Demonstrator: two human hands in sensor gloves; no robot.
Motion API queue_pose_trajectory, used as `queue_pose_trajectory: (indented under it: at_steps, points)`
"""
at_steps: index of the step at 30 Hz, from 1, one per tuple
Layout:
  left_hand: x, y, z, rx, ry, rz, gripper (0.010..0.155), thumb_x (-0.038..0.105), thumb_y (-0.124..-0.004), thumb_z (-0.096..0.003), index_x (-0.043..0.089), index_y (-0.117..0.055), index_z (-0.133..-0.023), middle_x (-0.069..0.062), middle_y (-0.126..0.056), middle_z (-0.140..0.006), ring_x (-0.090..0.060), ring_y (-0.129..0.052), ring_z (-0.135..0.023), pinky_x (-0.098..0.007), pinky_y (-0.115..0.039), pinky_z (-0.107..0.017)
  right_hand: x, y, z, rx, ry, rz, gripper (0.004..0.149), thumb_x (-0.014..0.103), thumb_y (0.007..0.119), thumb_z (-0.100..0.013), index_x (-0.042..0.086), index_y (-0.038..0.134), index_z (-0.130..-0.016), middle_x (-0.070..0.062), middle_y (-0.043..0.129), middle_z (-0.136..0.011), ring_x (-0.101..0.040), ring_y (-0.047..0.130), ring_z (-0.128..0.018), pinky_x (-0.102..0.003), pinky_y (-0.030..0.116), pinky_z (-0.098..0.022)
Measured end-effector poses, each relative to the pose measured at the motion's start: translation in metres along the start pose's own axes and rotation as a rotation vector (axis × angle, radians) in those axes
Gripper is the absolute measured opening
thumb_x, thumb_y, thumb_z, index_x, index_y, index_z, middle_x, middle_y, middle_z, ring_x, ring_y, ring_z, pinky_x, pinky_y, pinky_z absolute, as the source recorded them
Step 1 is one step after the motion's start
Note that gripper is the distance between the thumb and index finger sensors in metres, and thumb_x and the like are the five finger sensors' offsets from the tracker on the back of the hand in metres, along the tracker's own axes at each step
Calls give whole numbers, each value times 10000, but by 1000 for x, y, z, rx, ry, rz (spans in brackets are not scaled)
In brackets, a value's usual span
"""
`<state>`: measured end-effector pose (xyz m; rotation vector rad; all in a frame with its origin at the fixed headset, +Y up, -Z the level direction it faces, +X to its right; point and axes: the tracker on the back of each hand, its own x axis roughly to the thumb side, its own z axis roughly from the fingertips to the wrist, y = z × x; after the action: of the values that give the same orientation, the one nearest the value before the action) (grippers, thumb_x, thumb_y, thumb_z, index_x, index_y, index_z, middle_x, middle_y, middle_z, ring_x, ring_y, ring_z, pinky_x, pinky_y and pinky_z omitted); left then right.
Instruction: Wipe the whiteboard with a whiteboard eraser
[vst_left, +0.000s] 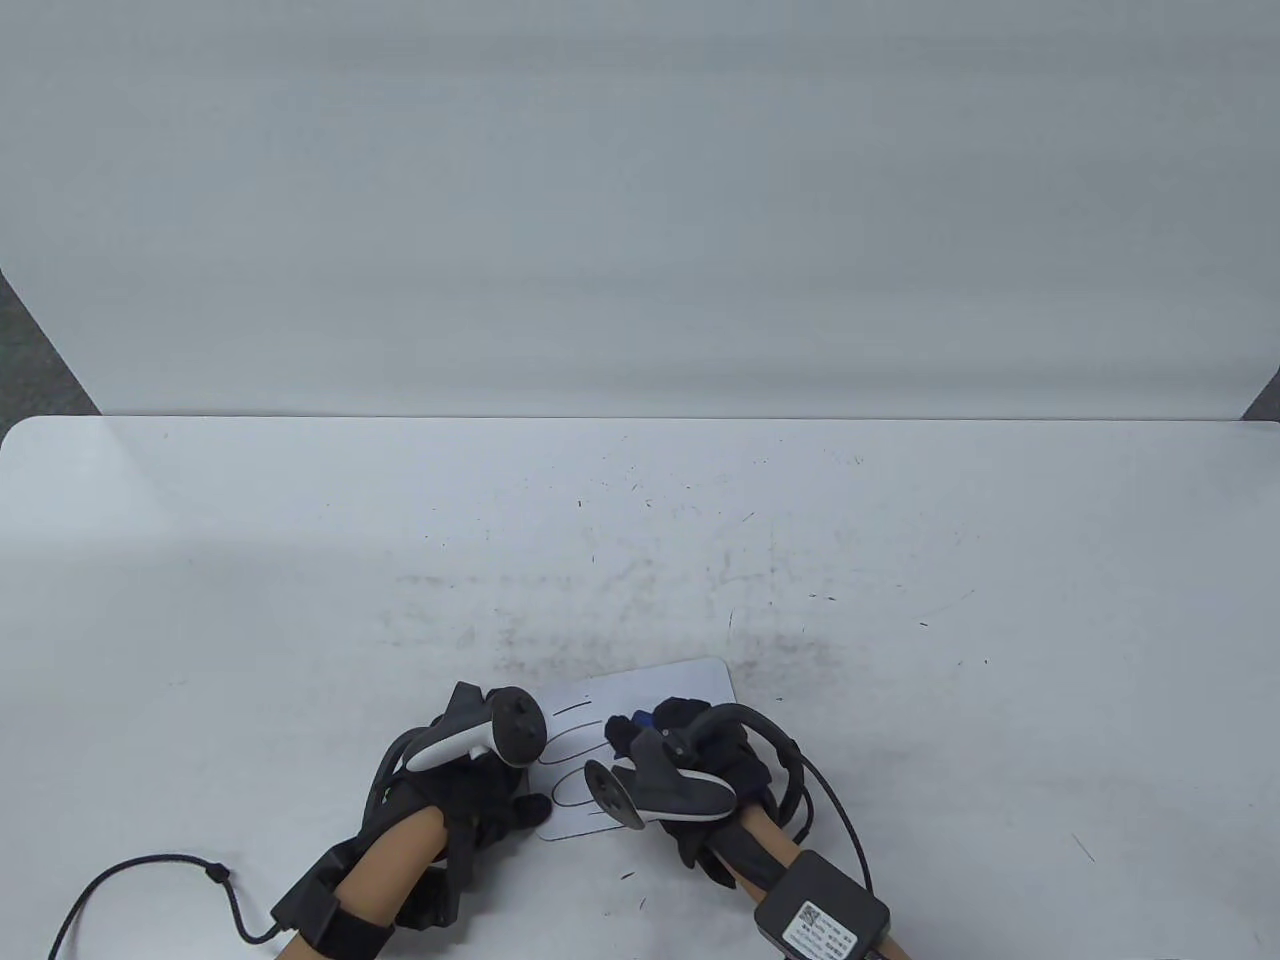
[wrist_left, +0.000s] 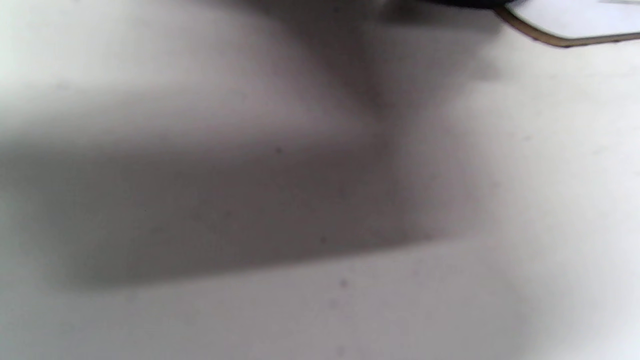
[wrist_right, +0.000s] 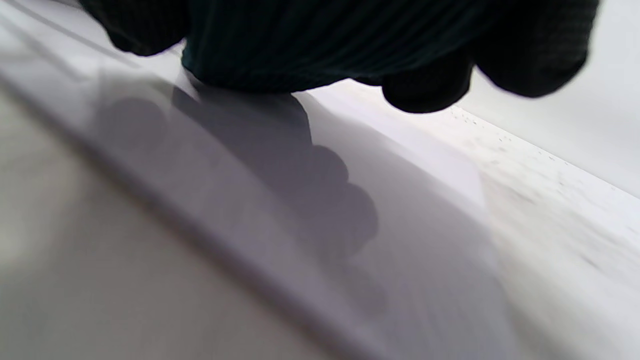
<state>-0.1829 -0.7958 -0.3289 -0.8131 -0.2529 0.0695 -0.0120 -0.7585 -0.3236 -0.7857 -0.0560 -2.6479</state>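
Observation:
A small white whiteboard (vst_left: 690, 685) lies flat on the table near its front edge, with black pen loops (vst_left: 575, 745) drawn on its left half. My right hand (vst_left: 640, 730) is over the board's middle and grips a dark eraser with a blue part (vst_left: 641, 718). In the right wrist view the eraser (wrist_right: 300, 50) presses on the board (wrist_right: 280, 210), with gloved fingertips (wrist_right: 425, 95) around it. My left hand (vst_left: 520, 805) rests at the board's lower left edge; its fingers are mostly hidden under the tracker. The left wrist view shows only a board corner (wrist_left: 575, 20).
The white table (vst_left: 640, 580) carries grey smudges and small black specks behind the board. A white backdrop (vst_left: 640, 200) rises behind the table's far edge. A black cable (vst_left: 150, 870) loops at the front left. A black box (vst_left: 820, 915) sits on my right forearm.

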Motion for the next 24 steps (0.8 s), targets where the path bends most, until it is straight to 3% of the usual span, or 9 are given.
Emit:
queue_pose_trajectory:
  at_steps: [5, 9, 17, 24]
  points:
    - [0, 0, 0, -9, 0, 1, 941, 508, -536, -420, 194, 192, -926, -128, 279, -972, -474, 245, -901, -649, 28, -666, 2, -8, -47, -19, 11, -6, 637, 488, 700, -342, 356, 489, -928, -233, 730, -868, -400, 863, -593, -477, 819, -325]
    - [1, 0, 0, -12, -8, 16, 942, 502, -543, -422, 194, 191, -925, -127, 282, -970, -474, 251, -897, -650, 34, -662, 5, -12, -60, -16, 0, -1, 637, 489, 702, -341, 352, 497, -928, -235, 734, -864, -401, 866, -589, -476, 821, -321]
    - [2, 0, 0, -3, 1, -8, 942, 499, -543, -419, 178, 178, -933, -145, 264, -979, -492, 227, -907, -663, 9, -670, 10, -10, -36, -11, -14, -17, 637, 493, 702, -344, 351, 493, -929, -236, 727, -867, -394, 866, -590, -465, 825, -321]
    - [1, 0, 0, 3, 1, -1, 942, 505, -542, -418, 187, 181, -933, -134, 266, -981, -481, 232, -909, -655, 16, -670, 21, -4, 20, -10, -48, -22, 647, 495, 702, -342, 342, 487, -933, -239, 724, -865, -395, 861, -591, -465, 823, -321]
